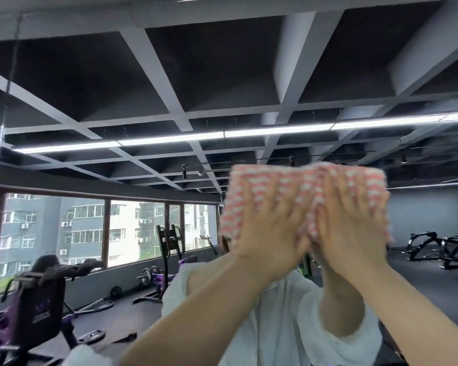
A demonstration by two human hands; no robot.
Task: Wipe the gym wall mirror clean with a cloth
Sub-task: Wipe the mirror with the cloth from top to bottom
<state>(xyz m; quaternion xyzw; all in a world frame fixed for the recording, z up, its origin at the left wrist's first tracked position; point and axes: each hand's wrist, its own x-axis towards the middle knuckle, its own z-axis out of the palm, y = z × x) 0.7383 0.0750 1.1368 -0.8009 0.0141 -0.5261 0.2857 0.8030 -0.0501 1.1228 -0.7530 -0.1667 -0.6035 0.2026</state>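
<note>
Both hands are up high and flat on the cloth [304,199], fingers spread and mostly straight, so I read them as open and pressing, not gripping. Left hand [269,233] takes the left half of the cloth, right hand [352,228] the right half, w/ the two touching or nearly so at the middle. From where I watch, the cloth, pink-and-white pattern, lies between the palms and the mirror [169,101], which fills approx. the whole view: the ceiling beams, the light strips [275,130], the windows [64,233] and the gym machines [37,299] are all reflections in it. The person's own reflection in a white shirt [275,326] sits right behind the arms, which tells me the glass is very close. I think two flat hands are used because an upper zone needs even pressure over a wide patch, and spread fingers keep the cloth from bunching. Hands and cloth are blurred, so I judge a stroke is under way, direction I cannot tell. How much of the glass is done I cannot say; no streaks or marks are clear enough to see. Risk, imo: the cloth slipping out from under the palms, since nothing pinches it.
</note>
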